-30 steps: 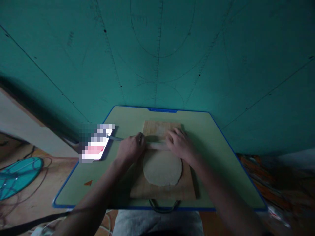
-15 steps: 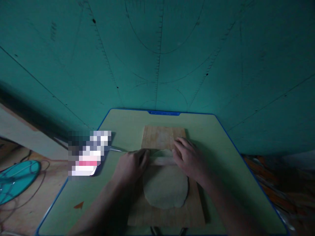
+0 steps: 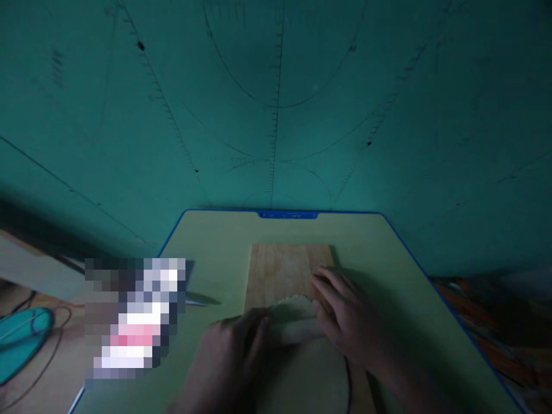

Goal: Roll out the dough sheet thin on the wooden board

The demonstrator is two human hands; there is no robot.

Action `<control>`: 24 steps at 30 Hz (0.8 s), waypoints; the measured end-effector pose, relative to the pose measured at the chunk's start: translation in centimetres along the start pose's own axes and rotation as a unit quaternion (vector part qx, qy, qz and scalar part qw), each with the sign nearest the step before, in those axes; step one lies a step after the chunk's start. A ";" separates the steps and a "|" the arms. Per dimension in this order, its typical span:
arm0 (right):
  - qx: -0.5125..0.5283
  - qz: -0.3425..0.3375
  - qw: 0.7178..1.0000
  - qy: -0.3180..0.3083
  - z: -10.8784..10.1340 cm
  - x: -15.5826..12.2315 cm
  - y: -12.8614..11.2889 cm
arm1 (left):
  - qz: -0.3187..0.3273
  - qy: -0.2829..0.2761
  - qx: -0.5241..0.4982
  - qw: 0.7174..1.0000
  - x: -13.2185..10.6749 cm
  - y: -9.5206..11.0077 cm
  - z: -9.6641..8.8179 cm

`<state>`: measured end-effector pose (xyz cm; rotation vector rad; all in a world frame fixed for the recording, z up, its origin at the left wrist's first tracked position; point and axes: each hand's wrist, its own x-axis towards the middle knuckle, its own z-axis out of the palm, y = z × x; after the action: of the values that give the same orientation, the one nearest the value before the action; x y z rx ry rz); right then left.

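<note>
A pale rolling pin [image 3: 295, 332] lies crosswise on a flattened sheet of dough [image 3: 304, 376]. My left hand [image 3: 226, 359] is closed around its left end. At the other end, my right hand [image 3: 345, 316] holds the pin, with its fingers reaching forward over the board. Beneath the dough is a wooden board [image 3: 282, 270], whose far part shows bare. Both ends of the pin are hidden by my hands, and the dough's near edge falls outside the view.
The board rests on a pale green table with a blue rim [image 3: 288, 215]. To the left lies a pixelated flat object [image 3: 138, 322], beside a thin pointed grey thing [image 3: 202, 299]. A green wall [image 3: 276, 132] with drawn lines stands behind. A teal round object [image 3: 26, 345] and cables are at lower left.
The view has shifted, so the table and board sit lower and look larger. Both hands still hold the rolling pin, which now lies slightly slanted, and more dough shows beyond it.
</note>
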<state>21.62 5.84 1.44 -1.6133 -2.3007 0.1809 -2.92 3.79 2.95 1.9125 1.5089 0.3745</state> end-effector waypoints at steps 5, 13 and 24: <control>0.010 0.000 1.000 -0.004 -0.2 0.3 -0.2 | 0.018 0.000 -0.009 1.000 0.4 0.2 -0.5; 0.018 -0.004 1.000 -0.008 -0.7 0.6 -1.0 | 0.050 0.017 0.005 0.999 1.2 -0.6 -1.0; 0.033 -0.014 0.998 -0.044 -0.9 1.3 -0.4 | 0.026 0.030 0.080 0.996 2.0 -0.4 -1.1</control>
<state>21.11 6.86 2.64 -1.5706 -2.3553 0.3231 -3.29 6.10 3.11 2.0853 1.5712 0.3473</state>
